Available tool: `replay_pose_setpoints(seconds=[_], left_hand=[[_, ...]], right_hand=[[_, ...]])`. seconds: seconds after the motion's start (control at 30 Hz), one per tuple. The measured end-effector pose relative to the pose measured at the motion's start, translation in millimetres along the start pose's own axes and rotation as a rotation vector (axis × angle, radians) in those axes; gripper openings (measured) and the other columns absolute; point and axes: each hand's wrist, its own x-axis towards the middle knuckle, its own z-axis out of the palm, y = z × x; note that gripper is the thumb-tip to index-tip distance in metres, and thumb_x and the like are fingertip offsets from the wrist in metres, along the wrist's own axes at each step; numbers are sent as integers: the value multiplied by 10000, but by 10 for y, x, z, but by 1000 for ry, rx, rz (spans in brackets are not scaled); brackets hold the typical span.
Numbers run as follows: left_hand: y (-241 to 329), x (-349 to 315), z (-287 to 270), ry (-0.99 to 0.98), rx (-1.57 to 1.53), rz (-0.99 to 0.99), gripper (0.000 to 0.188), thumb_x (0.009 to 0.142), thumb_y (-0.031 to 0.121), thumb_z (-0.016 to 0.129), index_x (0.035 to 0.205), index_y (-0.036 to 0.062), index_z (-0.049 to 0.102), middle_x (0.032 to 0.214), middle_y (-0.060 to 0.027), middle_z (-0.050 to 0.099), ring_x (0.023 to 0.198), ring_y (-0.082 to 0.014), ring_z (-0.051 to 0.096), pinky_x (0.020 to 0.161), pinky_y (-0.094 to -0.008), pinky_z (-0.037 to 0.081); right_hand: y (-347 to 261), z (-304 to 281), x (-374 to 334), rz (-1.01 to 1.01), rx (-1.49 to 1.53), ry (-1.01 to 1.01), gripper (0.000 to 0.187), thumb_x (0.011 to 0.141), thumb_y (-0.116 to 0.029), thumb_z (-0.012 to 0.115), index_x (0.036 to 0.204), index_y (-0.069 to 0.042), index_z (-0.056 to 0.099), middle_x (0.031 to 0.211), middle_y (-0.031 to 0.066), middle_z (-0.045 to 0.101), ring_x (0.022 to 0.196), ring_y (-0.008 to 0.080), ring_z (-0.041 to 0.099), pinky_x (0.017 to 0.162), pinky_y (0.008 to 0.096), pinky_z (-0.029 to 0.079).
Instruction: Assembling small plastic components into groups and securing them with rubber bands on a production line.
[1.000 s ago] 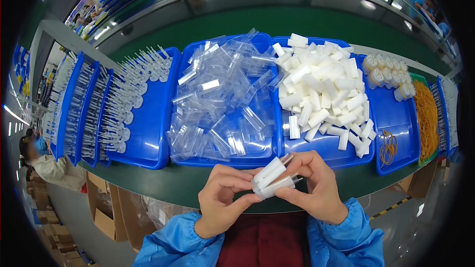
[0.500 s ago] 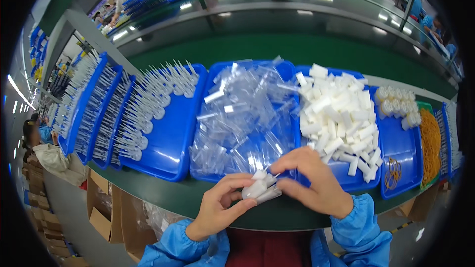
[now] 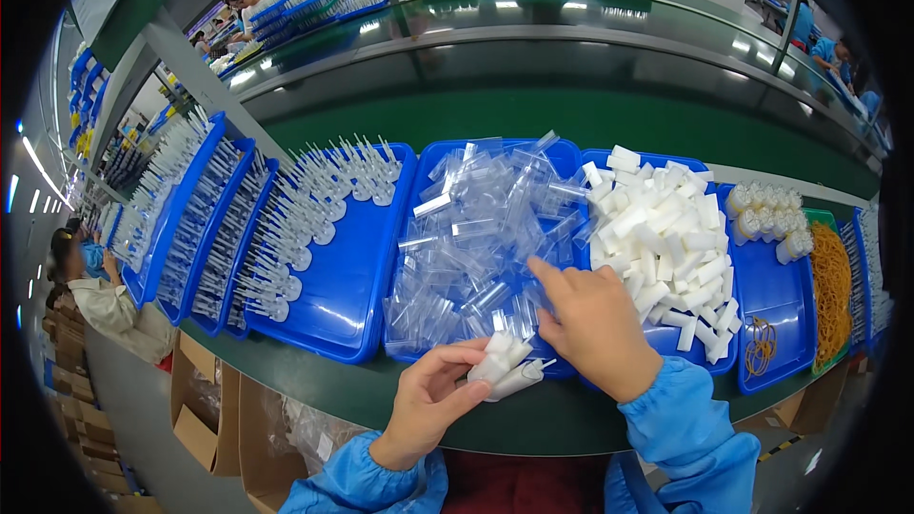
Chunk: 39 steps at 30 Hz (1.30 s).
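Observation:
My left hand point(image 3: 433, 400) is closed round a small bunch of white pieces point(image 3: 509, 366) in front of the trays. A thin pale tip sticks out from the bunch on its right. My right hand point(image 3: 595, 324) reaches over the right part of a blue tray point(image 3: 392, 324) heaped with clear plastic sleeves point(image 3: 476, 219). Its forefinger stretches forward and its thumb stands apart, with nothing visible between them. Right of that hand, white foam-like blocks point(image 3: 657, 238) are piled in another blue tray point(image 3: 595, 157).
On the left, a blue tray point(image 3: 347, 300) holds rows of white thin-tipped parts point(image 3: 305, 219), beside more tilted trays point(image 3: 190, 219). To the right are bundled white parts point(image 3: 766, 214), rubber bands point(image 3: 759, 347) and a brown band heap point(image 3: 830, 276). Cardboard boxes point(image 3: 205, 400) stand below left.
My right hand has left the bunch and moved forward over the clear sleeves, its fingers opening out. My left hand keeps hold of the bunch. The whole view has shifted slightly.

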Motion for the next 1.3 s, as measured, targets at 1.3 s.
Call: replay_pose_setpoints(seconds=[1.3], left_hand=[[-121, 18, 553, 33, 748, 269, 209, 838, -33, 769, 1045, -4, 762, 1238, -206, 659, 1110, -261, 663, 944, -342, 529]], right_hand=[[-197, -234, -935, 427, 875, 199, 348, 801, -67, 832, 1081, -56, 625, 1020, 77, 714, 977, 204, 642, 898, 334, 470]])
